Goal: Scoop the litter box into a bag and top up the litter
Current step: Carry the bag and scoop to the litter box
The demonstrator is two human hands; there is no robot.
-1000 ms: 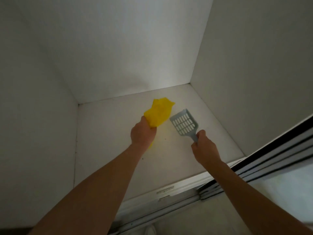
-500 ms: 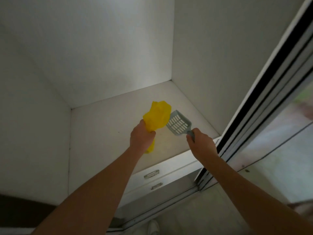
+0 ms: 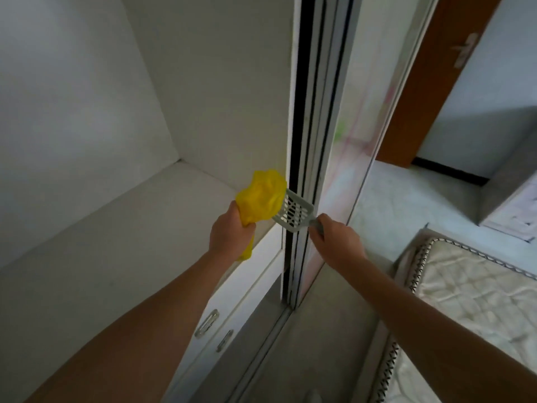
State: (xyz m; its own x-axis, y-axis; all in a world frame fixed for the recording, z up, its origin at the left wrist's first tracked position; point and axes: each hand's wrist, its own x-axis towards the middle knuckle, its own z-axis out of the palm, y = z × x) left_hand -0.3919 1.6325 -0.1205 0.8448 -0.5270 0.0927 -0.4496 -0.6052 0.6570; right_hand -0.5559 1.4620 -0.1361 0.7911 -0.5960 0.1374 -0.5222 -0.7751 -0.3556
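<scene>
While no litter box shows anywhere in view, both tools for the job are held up near the centre of the frame, in front of a white shelf (image 3: 116, 228) that fills the left half.

The left hand (image 3: 229, 237) is clenched round the bunched neck of a yellow bag (image 3: 261, 196). The bag balloons in crumples above the fist, and a short tail hangs below it. It looks like thin plastic: light, limp and probably slippery. It likely won't stay open on its own, so the grip should shift to the rim, spread wide.

Just right of the bag is the slotted scoop (image 3: 295, 212). Its head meets the bag's right edge in the picture (whether they actually touch I cannot tell) and crosses the dark sliding-door track (image 3: 308, 141). It appears to be stiff, light plastic, best held well down the handle. That is where the right hand (image 3: 334, 242) is wrapped, fingers curled tight. The slots would sift loose grains, so a loaded head wants keeping level.

A quilted mattress (image 3: 465, 301) lies at lower right.
</scene>
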